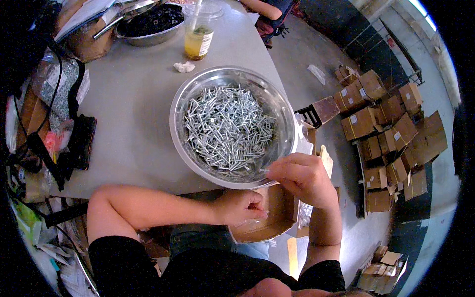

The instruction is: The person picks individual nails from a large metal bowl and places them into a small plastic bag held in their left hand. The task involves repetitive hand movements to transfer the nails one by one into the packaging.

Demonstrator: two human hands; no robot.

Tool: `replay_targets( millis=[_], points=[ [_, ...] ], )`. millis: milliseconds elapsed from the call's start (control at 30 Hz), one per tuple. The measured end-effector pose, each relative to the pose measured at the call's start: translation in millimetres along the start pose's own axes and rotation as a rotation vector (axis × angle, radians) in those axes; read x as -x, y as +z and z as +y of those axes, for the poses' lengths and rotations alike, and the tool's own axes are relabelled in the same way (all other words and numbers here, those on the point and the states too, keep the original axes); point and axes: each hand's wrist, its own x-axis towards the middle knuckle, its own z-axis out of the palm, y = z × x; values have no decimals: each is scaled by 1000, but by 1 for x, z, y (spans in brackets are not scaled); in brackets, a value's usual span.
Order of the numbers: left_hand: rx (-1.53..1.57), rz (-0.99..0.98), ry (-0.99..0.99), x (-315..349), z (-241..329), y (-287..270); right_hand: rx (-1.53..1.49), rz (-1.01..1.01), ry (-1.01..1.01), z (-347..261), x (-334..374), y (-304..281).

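Right hand (304,179) pinches what seems a slim silvery metal fastener (263,171), likely light, stiff, slippery, best gripped mid-shank, while left hand (238,208) pinches clear plastic film (263,215).

At the near right rim of a metal bowl (175,128) heaped with silvery screws (225,128), my right hand (304,179) is pinching a small silvery piece (264,170). My left hand (237,208) is holding what may be a clear bag (255,219) above an open cardboard box (279,204). A drink cup (199,42) is standing beyond on the gray table (133,99).
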Motion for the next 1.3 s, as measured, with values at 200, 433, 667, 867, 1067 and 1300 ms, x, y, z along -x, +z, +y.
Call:
replay_targets(
  millis=[200,433,667,867,1067,1300],
  points=[
    [369,124,109,0,-6,5,-102,250,185,-13,21,12],
    [377,14,210,-6,-18,13,-331,223,425,-20,72,35],
    [439,-23,245,-5,-3,8,-247,226,343,-24,83,49],
    [259,-35,176,-2,-6,9,-207,196,246,-33,81,44],
    [299,-45,205,-2,-5,7,-185,84,185,-38,73,46],
    [282,-73,246,-3,-13,11,-128,67,125,-36,68,45]
  ],
)
